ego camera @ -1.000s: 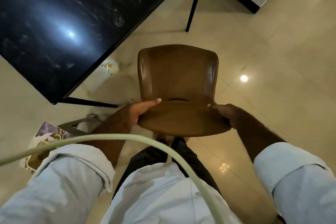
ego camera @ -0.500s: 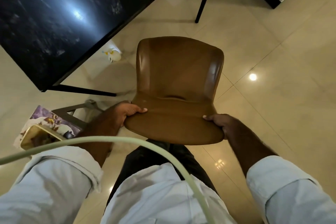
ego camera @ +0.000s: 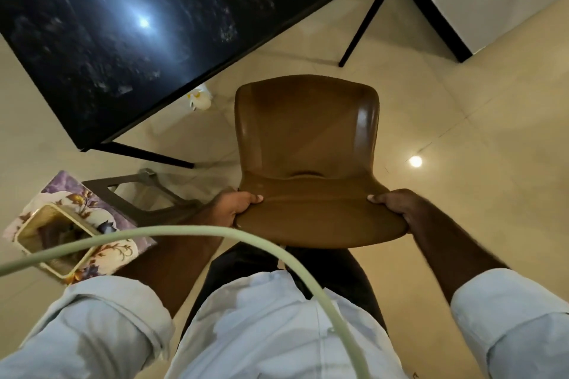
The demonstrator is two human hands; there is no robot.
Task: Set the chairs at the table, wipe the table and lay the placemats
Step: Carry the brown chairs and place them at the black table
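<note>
No text, label, brand, number or sign can be read in the head view. The brown chair (ego camera: 308, 132) and the dark table (ego camera: 123, 24) are unmarked. On the floral box (ego camera: 66, 191) only a printed flower pattern is seen, without lettering.

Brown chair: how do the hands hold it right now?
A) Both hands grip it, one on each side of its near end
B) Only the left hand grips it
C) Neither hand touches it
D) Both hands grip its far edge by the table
A: the left hand and the right hand each grip one side of the brown chair at its near end, thumbs on top.
</note>
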